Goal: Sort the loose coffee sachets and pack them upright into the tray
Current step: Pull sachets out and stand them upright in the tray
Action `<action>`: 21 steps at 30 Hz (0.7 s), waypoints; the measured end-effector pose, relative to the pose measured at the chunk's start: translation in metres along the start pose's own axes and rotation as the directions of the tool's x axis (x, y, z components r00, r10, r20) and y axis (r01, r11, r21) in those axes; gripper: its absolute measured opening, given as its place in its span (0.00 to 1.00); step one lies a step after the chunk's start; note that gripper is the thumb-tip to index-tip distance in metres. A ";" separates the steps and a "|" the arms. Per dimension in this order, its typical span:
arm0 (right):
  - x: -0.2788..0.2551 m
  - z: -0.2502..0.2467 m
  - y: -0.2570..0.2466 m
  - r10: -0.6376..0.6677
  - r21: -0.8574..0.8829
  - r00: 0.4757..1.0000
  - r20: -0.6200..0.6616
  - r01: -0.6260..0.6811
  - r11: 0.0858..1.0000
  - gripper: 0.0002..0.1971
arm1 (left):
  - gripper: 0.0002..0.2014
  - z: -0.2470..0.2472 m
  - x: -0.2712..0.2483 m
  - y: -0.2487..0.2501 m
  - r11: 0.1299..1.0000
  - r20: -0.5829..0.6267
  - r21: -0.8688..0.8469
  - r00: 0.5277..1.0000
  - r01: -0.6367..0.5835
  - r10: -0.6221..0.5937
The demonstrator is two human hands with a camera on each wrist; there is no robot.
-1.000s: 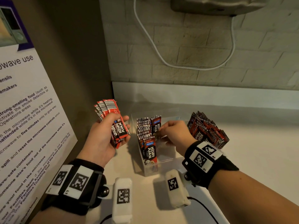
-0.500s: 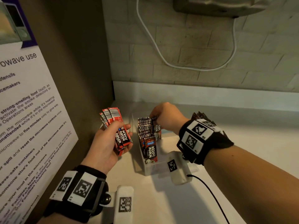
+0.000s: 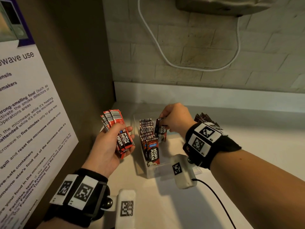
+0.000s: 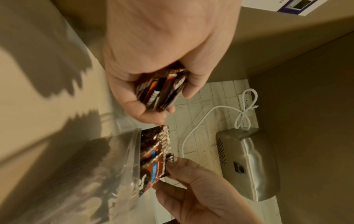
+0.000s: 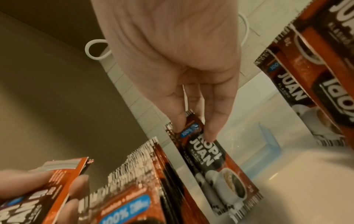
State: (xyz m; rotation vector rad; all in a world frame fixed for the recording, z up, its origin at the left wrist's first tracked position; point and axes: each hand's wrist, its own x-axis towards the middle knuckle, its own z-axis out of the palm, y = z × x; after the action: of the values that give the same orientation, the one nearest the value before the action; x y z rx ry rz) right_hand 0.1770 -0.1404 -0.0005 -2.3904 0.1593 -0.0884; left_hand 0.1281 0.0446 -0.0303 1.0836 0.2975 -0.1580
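A clear plastic tray [image 3: 155, 171] stands on the pale counter, with a row of red-and-black coffee sachets [image 3: 146, 131] upright along its left side. My right hand [image 3: 173, 119] reaches over the tray's far end and pinches the top of one sachet [image 3: 160, 131] between thumb and fingers; this pinched sachet [image 5: 210, 154] stands tilted beside the row. My left hand [image 3: 109, 144] hovers left of the tray and grips a fanned bundle of sachets [image 3: 118, 129], whose ends [image 4: 162, 91] show in the left wrist view.
A loose heap of sachets [image 3: 204, 118] lies right of the tray, half hidden behind my right wrist. A notice board [image 3: 24, 113] stands close on the left. A white cable [image 3: 158, 47] hangs on the brick wall under a metal appliance [image 3: 222, 5].
My right hand has moved from the tray's near middle to its far end, carrying one sachet into the tray beside the row. My left hand has kept its bundle nearly still.
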 end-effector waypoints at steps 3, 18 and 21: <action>-0.001 0.002 0.000 -0.004 0.008 1.000 0.011 0.004 1.000 0.13 | 0.16 -0.002 0.001 0.000 1.000 0.000 -0.003 1.000 -0.006 0.006; -0.006 0.001 -0.001 -0.004 -0.002 1.000 0.023 0.004 1.000 0.09 | 0.12 -0.002 0.000 0.000 1.000 -0.006 0.003 1.000 -0.013 0.013; -0.007 -0.009 -0.004 0.005 0.039 1.000 0.000 -0.005 0.999 0.13 | 0.07 -0.001 -0.001 0.003 1.000 0.007 0.002 1.000 -0.019 0.019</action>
State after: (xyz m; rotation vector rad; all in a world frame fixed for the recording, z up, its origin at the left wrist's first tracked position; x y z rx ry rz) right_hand 0.1695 -0.1425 0.0084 -2.3513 0.1624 -0.0888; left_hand 0.1277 0.0473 -0.0279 1.0870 0.2811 -0.1453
